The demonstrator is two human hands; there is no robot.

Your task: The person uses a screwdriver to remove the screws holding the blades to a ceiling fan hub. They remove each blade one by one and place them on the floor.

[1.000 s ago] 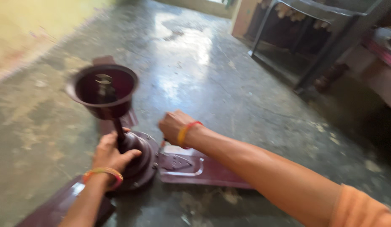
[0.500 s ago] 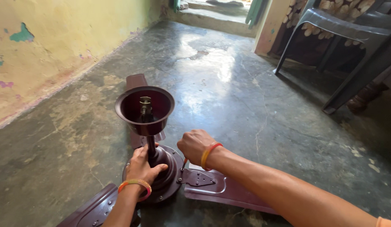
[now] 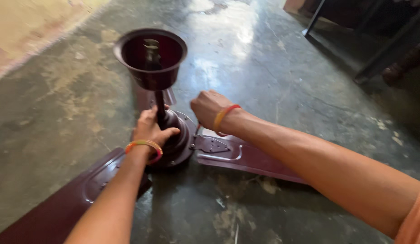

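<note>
Looking down from the head cam: maroon ceiling fan point(image 3: 174, 135) lies on the concrete floor point(image 3: 61, 104), canopy cup point(image 3: 151, 56) up at 12 o'clock. Left hand point(image 3: 149, 129) wraps its fingers around the motor hub. Right hand point(image 3: 210, 108) is fisted at the blade bracket point(image 3: 212, 145) at 3 o'clock, probably turning a fastener; can't tell what it holds. Next needs steady bracing. Since half a second ago, the view dipped closer and the hands kept their places.

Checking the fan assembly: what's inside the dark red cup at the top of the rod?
Inside the cup a metal rod end stands upright in the middle. The cup's bottom is hidden by its near wall and shadow, so any wiring there cannot be seen.
</note>
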